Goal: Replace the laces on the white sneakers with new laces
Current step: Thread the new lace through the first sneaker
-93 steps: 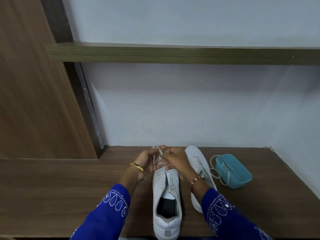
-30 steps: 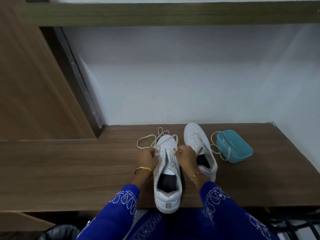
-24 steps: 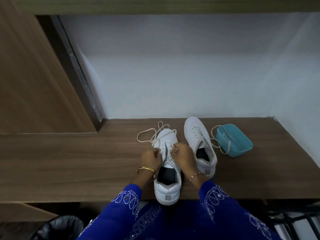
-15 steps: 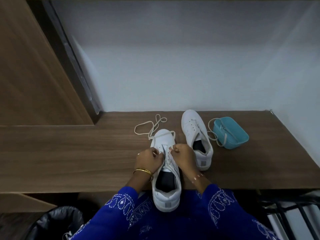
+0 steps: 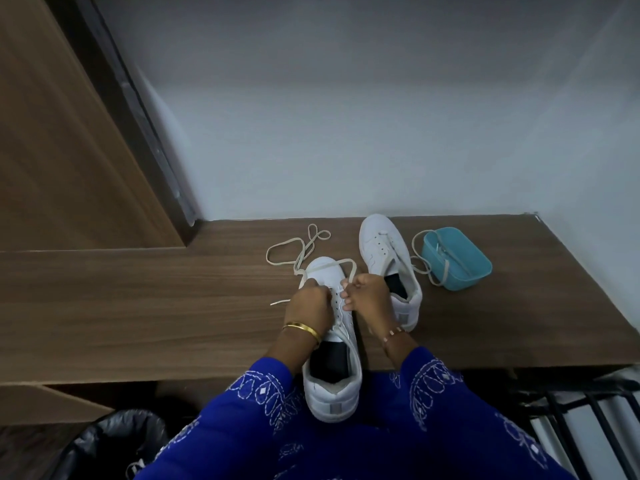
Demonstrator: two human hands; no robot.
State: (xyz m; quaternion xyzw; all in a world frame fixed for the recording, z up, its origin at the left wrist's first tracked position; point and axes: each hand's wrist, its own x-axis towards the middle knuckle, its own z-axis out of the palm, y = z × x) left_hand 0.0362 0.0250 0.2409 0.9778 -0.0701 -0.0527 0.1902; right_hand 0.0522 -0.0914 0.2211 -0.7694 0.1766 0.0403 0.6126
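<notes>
A white sneaker [image 5: 333,393] lies toe-away on the wooden table [image 5: 145,306], its heel hanging over the front edge. A cream lace [image 5: 294,249] runs through its front eyelets and loops loosely on the table beyond the toe. My left hand [image 5: 308,308] pinches the lace's left strand beside the eyelets. My right hand [image 5: 365,294] pinches the right strand on the other side. A second white sneaker [image 5: 384,251] with no lace lies just to the right.
A small teal box [image 5: 457,259] stands right of the sneakers, with another cream lace [image 5: 420,268] hanging out of it. A wall closes the back of the table. A black bin bag [image 5: 114,441] sits below left, and a black metal frame [image 5: 581,407] below right.
The near sneaker has slid toward me, so its heel now overhangs the table edge. Both hands came down from the toe to the eyelets, holding the lace strands. The camera tilted downward.
</notes>
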